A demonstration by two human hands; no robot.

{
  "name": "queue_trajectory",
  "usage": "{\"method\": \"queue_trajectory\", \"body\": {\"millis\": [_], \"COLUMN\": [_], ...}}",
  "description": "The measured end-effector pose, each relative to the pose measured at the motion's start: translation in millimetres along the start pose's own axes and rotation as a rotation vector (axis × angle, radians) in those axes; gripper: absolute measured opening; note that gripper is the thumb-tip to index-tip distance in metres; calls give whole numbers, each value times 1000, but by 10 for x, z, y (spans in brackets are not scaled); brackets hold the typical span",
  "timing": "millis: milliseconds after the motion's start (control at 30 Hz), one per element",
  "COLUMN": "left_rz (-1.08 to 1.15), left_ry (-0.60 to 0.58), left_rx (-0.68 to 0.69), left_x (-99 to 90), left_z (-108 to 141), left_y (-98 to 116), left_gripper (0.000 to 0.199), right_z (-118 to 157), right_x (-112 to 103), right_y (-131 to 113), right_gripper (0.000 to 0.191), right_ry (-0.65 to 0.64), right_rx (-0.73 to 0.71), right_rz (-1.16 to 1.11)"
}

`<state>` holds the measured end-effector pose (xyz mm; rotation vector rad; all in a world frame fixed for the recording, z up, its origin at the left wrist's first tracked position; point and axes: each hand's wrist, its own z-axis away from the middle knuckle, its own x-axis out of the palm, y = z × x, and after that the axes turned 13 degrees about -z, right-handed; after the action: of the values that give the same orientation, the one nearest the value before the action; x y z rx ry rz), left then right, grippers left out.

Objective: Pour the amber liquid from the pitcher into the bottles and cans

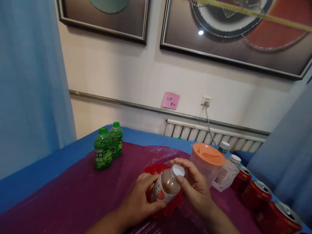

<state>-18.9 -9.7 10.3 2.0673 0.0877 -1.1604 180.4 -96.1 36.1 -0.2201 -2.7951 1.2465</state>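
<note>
My left hand has its grip closed around the body of a clear labelled bottle, thumb on the near side. My right hand grasps the white cap, thumb against its side and forefinger curled at the far edge. I hold the bottle tilted, cap up and toward my right, above a red scalloped bowl; I cannot tell whether its base touches the bowl. Purple plastic sheeting lies under the bowl, over the blue worktop. Two green bottles stand to the left, well apart from my hands. Just beyond my right hand is a clear pitcher with an orange lid, then white-capped bottles and three red cans.
</note>
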Motion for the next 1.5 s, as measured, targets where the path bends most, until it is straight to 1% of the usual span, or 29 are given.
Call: {"method": "queue_trajectory", "body": {"millis": [100,200,267,367,467,567,733,933,1033,1167,1367,1500], "left_rz": [14,13,31,60,64,58,74,51,41,19,22,22], "left_ry": [0,-11,-23,-37,-43,-49,-35,-37,-38,-48,-52,-41], "left_rx": [-11,-19,-17,-13,-11,-12,-37,-65,-57,-49,-24,-33], "left_x": [2,-5,-12,-23,-30,-26,-18,-34,-35,-38,-49,-37], "left_z": [-2,-10,-14,-16,-18,-20,-19,-19,-16,-10,-21,-28], "left_y": [-21,-25,-21,-11,-5,-5,-4,28,41,48,68,65], "left_gripper": [60,61,63,63,63,64,64,58,57,55,49,50], "right_z": [4,8,7,4,5,12,41,62,54,35,21,11], "right_x": [-6,7,17,28,41,58,43,17,43,80,94,100], "right_y": [6,-11,-29,-27,14,55,112,139,106,72,101,142], "right_gripper": [36,32,31,32,34,32,33,34,33,32,41,42], "right_ry": [53,37,38,121,177,162,182,113,130,118,152,181], "right_rx": [-13,-61,-82,-95,-54,-24,-76,-45,-45,-53,-9,19], "right_rz": [-61,-29,-48,-114,-124,-88,-15,20,15,7,6,11]}}
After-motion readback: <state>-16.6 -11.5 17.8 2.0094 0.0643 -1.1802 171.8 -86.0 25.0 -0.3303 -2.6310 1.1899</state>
